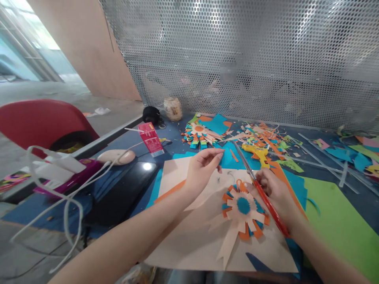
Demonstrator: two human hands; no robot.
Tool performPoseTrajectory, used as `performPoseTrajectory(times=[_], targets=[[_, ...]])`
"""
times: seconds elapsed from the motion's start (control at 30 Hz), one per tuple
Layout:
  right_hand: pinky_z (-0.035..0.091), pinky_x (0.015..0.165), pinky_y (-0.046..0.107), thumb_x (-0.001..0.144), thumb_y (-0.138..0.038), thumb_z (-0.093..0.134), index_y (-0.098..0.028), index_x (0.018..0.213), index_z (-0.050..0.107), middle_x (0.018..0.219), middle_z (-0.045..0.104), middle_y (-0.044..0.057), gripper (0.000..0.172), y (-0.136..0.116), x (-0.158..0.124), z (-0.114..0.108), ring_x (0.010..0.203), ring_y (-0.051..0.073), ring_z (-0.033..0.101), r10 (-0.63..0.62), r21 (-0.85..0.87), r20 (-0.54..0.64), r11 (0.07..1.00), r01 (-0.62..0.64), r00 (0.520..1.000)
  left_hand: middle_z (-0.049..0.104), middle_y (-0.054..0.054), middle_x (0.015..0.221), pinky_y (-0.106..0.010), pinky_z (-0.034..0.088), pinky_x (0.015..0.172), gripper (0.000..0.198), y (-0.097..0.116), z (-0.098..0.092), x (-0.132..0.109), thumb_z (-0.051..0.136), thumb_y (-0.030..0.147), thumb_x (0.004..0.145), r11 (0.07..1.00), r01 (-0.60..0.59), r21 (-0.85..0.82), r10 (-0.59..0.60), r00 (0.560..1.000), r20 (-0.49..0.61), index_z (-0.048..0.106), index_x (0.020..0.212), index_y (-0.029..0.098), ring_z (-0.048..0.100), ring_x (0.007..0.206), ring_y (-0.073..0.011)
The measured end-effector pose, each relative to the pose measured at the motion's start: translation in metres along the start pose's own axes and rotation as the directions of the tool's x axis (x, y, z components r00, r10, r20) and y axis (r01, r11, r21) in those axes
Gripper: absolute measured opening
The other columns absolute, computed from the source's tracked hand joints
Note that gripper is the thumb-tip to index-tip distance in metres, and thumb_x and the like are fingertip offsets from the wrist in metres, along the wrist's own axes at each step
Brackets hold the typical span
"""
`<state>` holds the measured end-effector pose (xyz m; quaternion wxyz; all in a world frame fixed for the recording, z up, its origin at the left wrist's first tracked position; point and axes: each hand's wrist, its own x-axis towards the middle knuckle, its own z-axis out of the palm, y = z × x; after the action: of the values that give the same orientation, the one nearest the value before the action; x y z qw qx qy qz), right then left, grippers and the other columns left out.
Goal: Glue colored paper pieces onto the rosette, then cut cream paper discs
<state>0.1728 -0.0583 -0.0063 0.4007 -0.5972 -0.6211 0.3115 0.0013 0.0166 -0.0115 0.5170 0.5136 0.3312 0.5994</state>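
- Right hand [274,193]: fingers wrapped around the red-handled scissors [269,203]; blades point forward, past the knuckles, and look closed or nearly so. Exact finger seating in the loops: we can't tell.
- Left hand [204,165]: thumb and index tips drawn close together, as in a pinch; whether a sliver of paper sits between them, we cannot tell.
- Layered paper rosette [243,205], teal center, beige and orange fringe: between the hands, just left of the right hand, nearer to us than the left fingertips. It lies over the beige sheet [192,248].
- Orange paper strip [234,155]: on the teal paper just beyond the left fingertips, left of the blades.
- Step in hand, our judgement: scissor work on small paper pieces.
- To do it well, we grip any piece by its far end, left fingers out of the blade line.
- We turn the paper into the blades rather than twisting the right wrist.
- We cut deep in the blades, not at the tips, for clean edges.
- We lift the scissors clear of the fringe beside the right hand; those tabs could snag or get nicked.
- Yellow glue gun [257,152] sits just ahead of the right hand; we steer knuckles and blades around it.
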Motion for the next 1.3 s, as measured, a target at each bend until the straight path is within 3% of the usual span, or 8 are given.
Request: performPoseTrajectory(times=[0.23, 0.43, 0.57, 0.73, 0.97, 1.13, 1.3], targets=[[0.031, 0.042, 0.021, 0.073, -0.047, 0.063, -0.023, 0.069, 0.037, 0.057, 0.035, -0.008, 0.036, -0.004, -0.002, 0.003, 0.048, 0.009, 0.036, -0.029, -0.009, -0.012, 1.0, 0.029, 1.0, 0.062, 0.002, 0.07, -0.022, 0.049, 0.046, 0.01, 0.003, 0.002, -0.006, 0.067, 0.018, 0.067, 0.999, 0.024, -0.025, -0.023, 0.998, 0.061, 0.065, 0.077, 0.017, 0.055, 0.043, -0.0061], [0.04, 0.05, 0.023, 0.076, -0.039, 0.062, -0.023, 0.078, 0.039, 0.065, 0.046, -0.005, 0.028, 0.001, -0.005, 0.003, 0.056, 0.012, 0.046, -0.023, -0.055, 0.023, 0.998, 0.024, 0.999, 0.053, 0.005, 0.061, -0.022, 0.048, 0.043, 0.012, 0.005, 0.002, -0.007, 0.069, 0.023, 0.068, 0.984, 0.094, -0.151, -0.085, 0.994, 0.065, 0.059, 0.073, 0.017, 0.053, 0.046, -0.0072], [0.041, 0.05, 0.024, 0.079, -0.039, 0.059, -0.023, 0.079, 0.039, 0.067, 0.047, -0.004, 0.025, 0.003, -0.006, 0.003, 0.057, 0.012, 0.047, -0.035, -0.107, 0.048, 0.993, 0.04, 0.998, 0.056, 0.004, 0.06, -0.022, 0.048, 0.048, 0.016, 0.006, 0.002, -0.009, 0.067, 0.025, 0.071, 0.98, 0.122, -0.158, -0.106, 0.989, 0.105, 0.055, 0.076, 0.018, 0.055, 0.05, -0.008], [0.043, 0.051, 0.025, 0.079, -0.042, 0.058, -0.024, 0.077, 0.039, 0.067, 0.051, -0.002, 0.026, 0.003, -0.006, 0.004, 0.059, 0.014, 0.052, -0.02, -0.054, -0.002, 0.998, 0.02, 1.0, 0.055, 0.005, 0.063, -0.023, 0.048, 0.05, 0.025, 0.006, 0.005, -0.011, 0.065, 0.021, 0.071, 0.97, 0.153, -0.187, -0.126, 0.98, 0.151, 0.054, 0.094, 0.019, 0.062, 0.058, -0.0124], [0.044, 0.05, 0.025, 0.073, -0.042, 0.066, -0.024, 0.077, 0.043, 0.066, 0.052, -0.002, 0.03, 0.002, -0.003, 0.007, 0.057, 0.014, 0.054, -0.068, 0.071, -0.111, 0.995, 0.076, 0.992, 0.055, 0.005, 0.065, -0.024, 0.048, 0.049, 0.033, 0.004, 0.004, -0.008, 0.063, 0.018, 0.071, 0.962, 0.225, -0.152, -0.193, 0.96, 0.2, 0.052, 0.103, 0.019, 0.066, 0.065, -0.0159], [0.046, 0.051, 0.026, 0.071, -0.039, 0.068, -0.024, 0.078, 0.043, 0.067, 0.055, -0.001, 0.03, 0.004, 0.0, 0.007, 0.057, 0.014, 0.055, -0.116, 0.129, -0.232, 0.98, 0.149, 0.966, 0.058, 0.004, 0.065, -0.025, 0.05, 0.05, 0.035, 0.0, 0.004, -0.006, 0.067, 0.021, 0.068, 0.944, 0.297, -0.145, -0.264, 0.942, 0.209, 0.053, 0.099, 0.017, 0.066, 0.063, -0.0167], [0.044, 0.05, 0.025, 0.069, -0.034, 0.071, -0.024, 0.079, 0.043, 0.067, 0.049, -0.004, 0.031, 0.01, 0.002, 0.008, 0.056, 0.012, 0.051, -0.128, 0.134, -0.23, 0.978, 0.162, 0.965, 0.06, 0.004, 0.062, -0.024, 0.051, 0.053, 0.022, -0.003, 0.003, -0.008, 0.071, 0.025, 0.065, 0.96, 0.276, -0.047, -0.261, 0.943, 0.205, 0.057, 0.077, 0.015, 0.057, 0.053, -0.0091]])
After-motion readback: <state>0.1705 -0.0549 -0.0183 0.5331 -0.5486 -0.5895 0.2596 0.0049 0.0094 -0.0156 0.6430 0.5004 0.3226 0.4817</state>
